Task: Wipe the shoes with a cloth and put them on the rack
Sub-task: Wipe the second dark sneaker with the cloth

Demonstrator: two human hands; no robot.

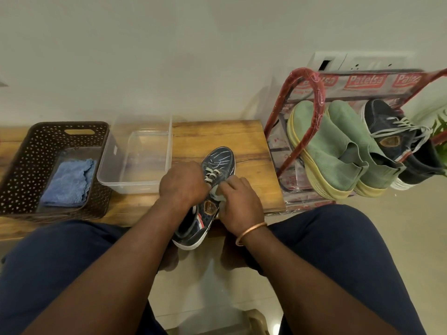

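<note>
My left hand [183, 187] holds the dark blue shoe [219, 160] on the wooden bench [251, 146]. My right hand [238, 201] pinches a grey cloth [217, 191] against the side of the shoe.

Wooden bench [242, 141]: basket [21, 151], tub [135, 186], shoe [219, 158]
</note>
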